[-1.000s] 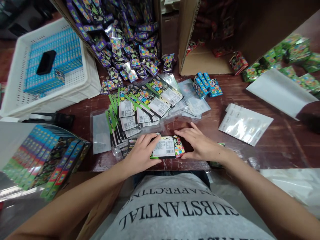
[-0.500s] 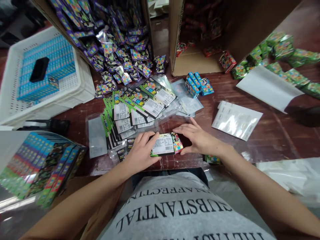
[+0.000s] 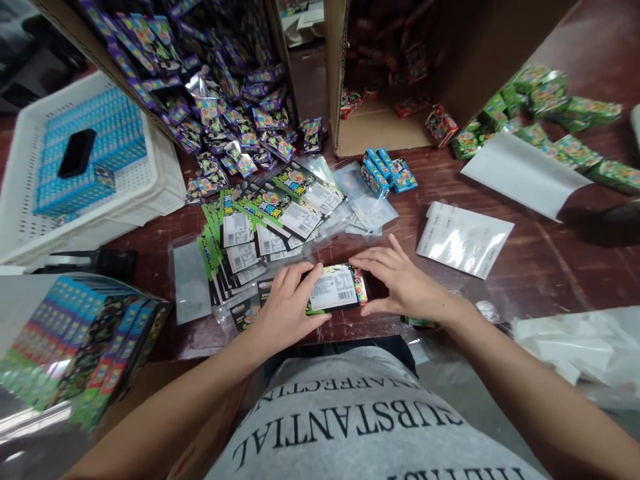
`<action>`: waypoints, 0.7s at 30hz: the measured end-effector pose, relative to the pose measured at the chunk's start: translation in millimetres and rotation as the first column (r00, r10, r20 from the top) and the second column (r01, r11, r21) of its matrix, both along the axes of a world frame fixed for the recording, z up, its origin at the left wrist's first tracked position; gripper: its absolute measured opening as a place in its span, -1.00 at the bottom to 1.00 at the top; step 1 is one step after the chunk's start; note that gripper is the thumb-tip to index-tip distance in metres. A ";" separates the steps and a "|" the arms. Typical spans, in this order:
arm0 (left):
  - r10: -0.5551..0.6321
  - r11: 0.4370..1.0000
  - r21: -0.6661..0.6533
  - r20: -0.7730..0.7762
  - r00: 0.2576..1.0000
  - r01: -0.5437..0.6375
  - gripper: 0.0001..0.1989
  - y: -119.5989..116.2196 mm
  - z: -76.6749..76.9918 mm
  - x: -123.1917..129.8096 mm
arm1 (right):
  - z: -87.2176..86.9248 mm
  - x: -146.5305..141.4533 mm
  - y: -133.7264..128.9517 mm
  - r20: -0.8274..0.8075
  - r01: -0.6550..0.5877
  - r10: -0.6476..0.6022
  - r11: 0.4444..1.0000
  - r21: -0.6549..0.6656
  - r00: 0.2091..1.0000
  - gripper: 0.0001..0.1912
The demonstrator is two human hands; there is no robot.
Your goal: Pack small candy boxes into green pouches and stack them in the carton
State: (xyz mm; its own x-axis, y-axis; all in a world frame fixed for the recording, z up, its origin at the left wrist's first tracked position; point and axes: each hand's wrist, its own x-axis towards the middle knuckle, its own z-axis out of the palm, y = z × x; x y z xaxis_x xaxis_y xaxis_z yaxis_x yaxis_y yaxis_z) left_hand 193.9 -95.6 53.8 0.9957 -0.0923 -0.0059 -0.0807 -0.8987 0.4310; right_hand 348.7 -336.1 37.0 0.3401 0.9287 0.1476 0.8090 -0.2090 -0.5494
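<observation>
A flat black-and-green packet with a white label [image 3: 332,289] lies at the table's front edge, with a small red, colourful box [image 3: 360,287] at its right end. My left hand [image 3: 289,301] grips the packet's left end between thumb and fingers. On the other side my right hand [image 3: 390,277] has its fingertips at the small box and the packet's right end, thumb below and fingers above. Behind my left hand several printed green-and-black sleeves [image 3: 270,203] are fanned out in clear plastic. Blue boxes [image 3: 380,170] stand behind them to the right.
An open carton of purple packets [image 3: 235,87] and another carton [image 3: 385,130] with red packets stand at the back. A white crate [image 3: 165,173] is left, green packets [image 3: 575,110] right. A silvery pouch [image 3: 463,240] lies right of my right hand.
The small red box shows less beyond the packet's right end, and my right hand has come slightly closer to the packet. The whole view has shifted a little.
</observation>
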 end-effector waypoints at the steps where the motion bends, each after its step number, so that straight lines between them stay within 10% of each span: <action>1: 0.006 1.000 -0.002 0.006 1.000 -0.006 -0.11 -0.4 -0.3 0.3 | 2.3 -0.3 -4.2 0.007 0.012 -0.012 1.000 -0.012 1.000 0.05; 6: 0.028 0.998 0.049 0.022 0.999 -0.029 -0.17 4.1 -5.4 -0.8 | 16.8 0.4 -67.0 0.086 0.221 -0.212 0.969 -0.115 0.974 0.32; 10: -0.012 0.998 0.067 0.004 1.000 0.012 -0.18 2.5 -9.6 1.9 | 17.1 -9.6 -109.9 0.088 0.220 -0.203 0.935 -0.278 0.975 0.15; 21: -0.109 0.992 -0.067 -0.027 0.994 0.107 -0.08 -22.6 3.1 12.2 | 21.9 7.1 -58.0 -0.089 -0.012 0.006 0.998 -0.064 0.996 -0.26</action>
